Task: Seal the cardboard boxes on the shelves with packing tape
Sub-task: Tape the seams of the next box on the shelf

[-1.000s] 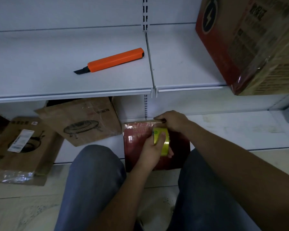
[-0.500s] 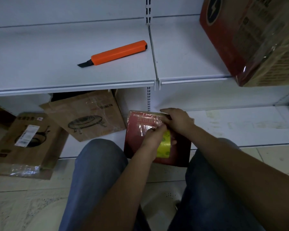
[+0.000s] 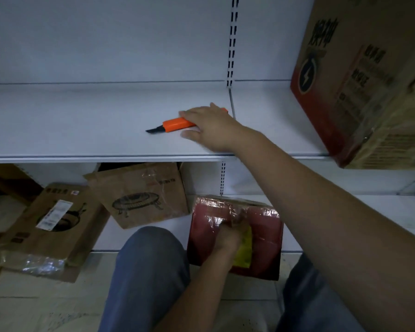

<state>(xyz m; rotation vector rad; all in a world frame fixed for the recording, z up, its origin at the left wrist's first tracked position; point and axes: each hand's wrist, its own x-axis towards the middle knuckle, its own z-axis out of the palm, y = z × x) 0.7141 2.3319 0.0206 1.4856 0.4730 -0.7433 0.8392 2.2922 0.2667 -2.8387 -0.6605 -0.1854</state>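
I see my right hand [image 3: 211, 127] reaching up onto the white middle shelf [image 3: 82, 130], its fingers laid over the rear half of an orange utility knife [image 3: 175, 123] and its thumb spread out just in front of the handle; the fingers look only slightly bent, and I cannot tell whether they have closed around the knife. The dark blade tip pokes out to the left, clear of the hand. Well below, on the bottom shelf [image 3: 381, 219], a small red cardboard box [image 3: 266, 231] leans upright between my knees, shiny clear tape across its top. My left hand [image 3: 228, 238] grips a yellow-green roll of packing tape [image 3: 244, 250] pressed against the front of that box. Left of it lean two brown cardboard boxes: one with a grill drawing [image 3: 139, 195], and one with a white label [image 3: 50, 226] tilting onto the floor. A large red-and-brown box with a lightning emblem [image 3: 359, 80] stands on the middle shelf, far right.
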